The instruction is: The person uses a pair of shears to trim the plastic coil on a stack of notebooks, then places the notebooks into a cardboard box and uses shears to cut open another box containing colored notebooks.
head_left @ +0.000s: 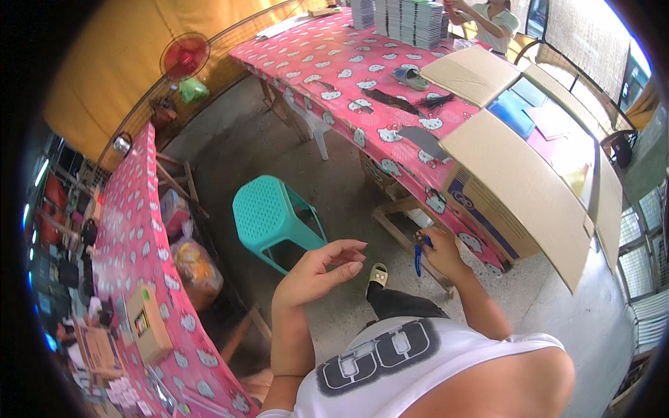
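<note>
My left hand (322, 270) is raised in the middle of the view, empty, its fingers stretched out and slightly bent. Behind it stands a turquoise plastic stool (263, 212). At the right, my right hand (444, 255) is closed around a blue-handled hand tool (418, 259) that looks like pliers; its head is too small to make out. That hand is beside the near edge of the pink-covered table (313, 59). Above it on the table is an open cardboard box (502, 209) with its flaps spread, holding blue, pink and yellow items.
Stacked booklets (411, 24) stand at the table's far end, near another person (496, 24). A grey slipper (411, 78) and a black brush (401, 102) lie on the cloth. Left, a second pink-covered table (129, 223) carries a flat cardboard box (148, 324). A red fan (185, 56) is behind.
</note>
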The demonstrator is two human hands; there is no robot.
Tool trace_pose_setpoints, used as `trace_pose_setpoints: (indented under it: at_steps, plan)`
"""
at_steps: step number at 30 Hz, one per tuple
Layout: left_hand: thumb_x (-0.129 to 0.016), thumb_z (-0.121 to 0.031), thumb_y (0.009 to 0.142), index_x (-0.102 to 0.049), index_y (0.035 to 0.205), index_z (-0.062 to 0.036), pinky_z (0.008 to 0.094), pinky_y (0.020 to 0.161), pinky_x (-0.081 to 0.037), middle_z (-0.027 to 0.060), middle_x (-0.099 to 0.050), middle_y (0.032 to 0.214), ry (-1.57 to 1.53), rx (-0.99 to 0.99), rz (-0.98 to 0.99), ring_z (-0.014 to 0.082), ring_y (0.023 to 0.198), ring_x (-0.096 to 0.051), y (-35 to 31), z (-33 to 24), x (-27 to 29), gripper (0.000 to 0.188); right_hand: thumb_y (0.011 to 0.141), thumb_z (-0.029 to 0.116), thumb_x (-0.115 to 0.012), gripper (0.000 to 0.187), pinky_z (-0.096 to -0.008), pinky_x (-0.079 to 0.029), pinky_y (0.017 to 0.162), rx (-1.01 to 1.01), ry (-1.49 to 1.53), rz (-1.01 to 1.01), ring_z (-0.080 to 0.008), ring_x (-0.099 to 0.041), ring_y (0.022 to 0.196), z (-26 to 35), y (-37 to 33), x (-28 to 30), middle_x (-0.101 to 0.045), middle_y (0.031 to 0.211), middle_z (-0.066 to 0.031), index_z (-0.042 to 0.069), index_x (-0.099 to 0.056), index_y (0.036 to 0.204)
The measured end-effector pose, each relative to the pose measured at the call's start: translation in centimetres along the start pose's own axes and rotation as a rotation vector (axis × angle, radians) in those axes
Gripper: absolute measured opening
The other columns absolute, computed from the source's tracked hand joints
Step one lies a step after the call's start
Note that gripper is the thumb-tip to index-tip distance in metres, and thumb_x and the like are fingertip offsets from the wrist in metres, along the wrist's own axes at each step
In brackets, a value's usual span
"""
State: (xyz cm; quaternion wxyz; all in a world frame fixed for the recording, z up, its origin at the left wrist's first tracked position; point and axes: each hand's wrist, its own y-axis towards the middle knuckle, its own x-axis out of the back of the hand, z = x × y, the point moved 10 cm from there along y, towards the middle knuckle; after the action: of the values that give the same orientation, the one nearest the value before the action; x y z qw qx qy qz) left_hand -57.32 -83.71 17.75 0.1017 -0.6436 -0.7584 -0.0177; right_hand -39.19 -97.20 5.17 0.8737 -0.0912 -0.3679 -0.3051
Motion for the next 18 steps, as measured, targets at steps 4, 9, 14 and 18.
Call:
trace_pose_setpoints:
  at_steps: [4,9,14,18]
  plan:
    - [-0.061,-0.024,0.090,-0.052,0.125,-0.0018,0.0285,0.086,-0.045,0.0084,-0.063,0.107,0.077,0.032,0.133,0.0134,0.100,-0.056,5.9,0.6,3.9,0.042,0.080,0.007,-0.059,0.026,-0.0405,-0.046,0.085,0.093,0.057,-0.056,-0.0328,-0.056,0.101,2.1,7.1,-1.4,-0.058,0.106,-0.0138,0.005,-0.058,0.106]
    - [-0.060,-0.023,0.091,-0.051,0.126,-0.0030,0.0283,0.085,-0.045,0.0077,-0.062,0.106,-0.116,0.039,0.153,0.0136,0.099,-0.057,16.1,2.3,8.7,0.041,0.079,0.007,-0.060,0.026,-0.0411,-0.046,0.084,0.106,0.078,-0.095,-0.0334,-0.056,0.099,3.8,13.7,0.0,-0.058,0.102,-0.0143,0.004,-0.058,0.105]
    - [-0.064,-0.027,0.087,-0.036,0.135,-0.0032,0.0307,0.083,-0.045,0.0141,-0.047,0.129,-0.240,0.190,0.015,0.0175,0.107,-0.053,28.4,5.4,10.2,0.061,0.080,0.007,-0.058,0.024,-0.0412,-0.045,0.080,-0.013,0.080,-0.225,-0.0360,-0.056,0.094,0.4,16.0,2.1,-0.058,0.096,-0.0182,0.003,-0.057,0.104]
    - [-0.069,-0.031,0.080,-0.033,0.137,-0.0019,0.0340,0.088,-0.044,0.0198,-0.035,0.138,-0.003,0.029,-0.100,0.0237,0.118,-0.046,42.2,7.9,11.5,0.073,0.082,0.008,-0.058,0.023,-0.0412,-0.044,0.077,-0.170,0.179,-0.281,-0.0370,-0.056,0.090,-1.1,16.6,3.0,-0.057,0.093,-0.0204,0.001,-0.057,0.103]
